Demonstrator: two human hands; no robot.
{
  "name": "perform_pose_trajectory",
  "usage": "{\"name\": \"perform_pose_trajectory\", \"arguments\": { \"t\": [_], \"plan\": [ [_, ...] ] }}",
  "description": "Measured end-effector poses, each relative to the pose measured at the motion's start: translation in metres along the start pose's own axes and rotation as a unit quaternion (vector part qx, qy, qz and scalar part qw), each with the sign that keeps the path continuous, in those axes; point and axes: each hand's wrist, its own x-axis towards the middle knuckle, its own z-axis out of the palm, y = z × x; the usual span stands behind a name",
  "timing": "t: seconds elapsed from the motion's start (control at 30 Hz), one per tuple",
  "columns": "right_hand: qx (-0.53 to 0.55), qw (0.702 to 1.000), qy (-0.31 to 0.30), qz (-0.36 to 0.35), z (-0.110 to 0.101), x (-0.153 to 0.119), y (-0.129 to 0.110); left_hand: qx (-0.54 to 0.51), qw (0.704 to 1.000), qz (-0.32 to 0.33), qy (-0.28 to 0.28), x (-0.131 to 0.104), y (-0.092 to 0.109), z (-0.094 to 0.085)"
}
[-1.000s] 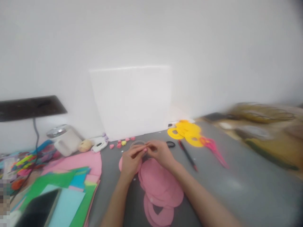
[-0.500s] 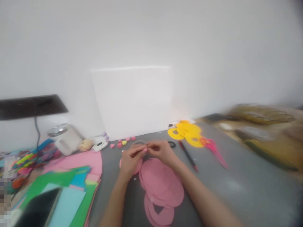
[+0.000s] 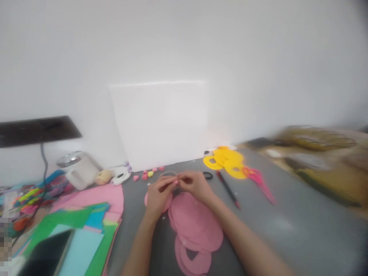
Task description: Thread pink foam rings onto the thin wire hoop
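My left hand point(image 3: 160, 192) and my right hand point(image 3: 196, 185) meet fingertip to fingertip above the grey table point(image 3: 276, 230). Both are closed in a pinch around a small pink piece point(image 3: 175, 181), too blurred to identify. Just behind the fingers lies a thin, pale ring point(image 3: 168, 173), partly covered by them. A pink paper disc point(image 3: 167, 203) is half hidden under my left hand. Between my forearms rests a heap of pink paper cutouts point(image 3: 195, 222), some with openings cut in them. A black loop point(image 3: 208, 175) shows beside my right hand.
Small coloured beads point(image 3: 145, 176) are scattered left of my hands. To the right are a black and red pen point(image 3: 228, 189), yellow paper cutouts point(image 3: 228, 159) and pink scissors point(image 3: 260, 182). On the left, coloured sheets point(image 3: 83, 245) lie under a phone point(image 3: 47, 255), near a white mug point(image 3: 80, 170).
The view has shifted very slightly. Both hands keep the same pinch in the same place, and nothing on the table has visibly moved.
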Motion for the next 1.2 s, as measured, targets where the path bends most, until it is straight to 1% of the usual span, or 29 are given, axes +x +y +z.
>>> {"name": "perform_pose_trajectory", "arguments": {
  "t": [0.23,0.47,0.67,0.8,0.93,1.03,1.1,1.2],
  "plan": [
    [-0.092,0.995,-0.002,-0.023,0.0038,-0.0013,0.0003,0.018,1.000,0.004,0.004,-0.0005,0.0012,0.0032],
    [-0.055,0.998,0.003,-0.008,0.0027,-0.0013,-0.0014,0.012,1.000,0.001,0.014,-0.0004,0.0004,0.0031],
    [-0.130,0.991,0.003,-0.039,0.0067,-0.0023,0.0014,0.016,0.999,-0.008,0.032,-0.0022,-0.0016,0.0077],
    [-0.152,0.987,-0.003,-0.047,0.0074,-0.0024,0.0044,0.021,0.999,-0.012,0.033,-0.0020,-0.0034,0.0087],
    [-0.122,0.992,-0.001,-0.045,0.0052,-0.0023,0.0022,0.013,0.999,-0.011,0.031,-0.0006,-0.0062,0.0066],
    [-0.090,0.995,-0.014,-0.037,0.0039,-0.0021,0.0003,0.002,1.000,-0.007,0.030,-0.0003,-0.0074,0.0056],
    [-0.102,0.994,-0.024,-0.032,0.0045,-0.0023,0.0011,0.003,1.000,-0.011,0.028,-0.0007,-0.0072,0.0059],
    [-0.153,0.987,-0.020,-0.033,0.0075,-0.0028,0.0046,0.011,0.999,-0.021,0.026,-0.0016,-0.0066,0.0070]
  ]
}}
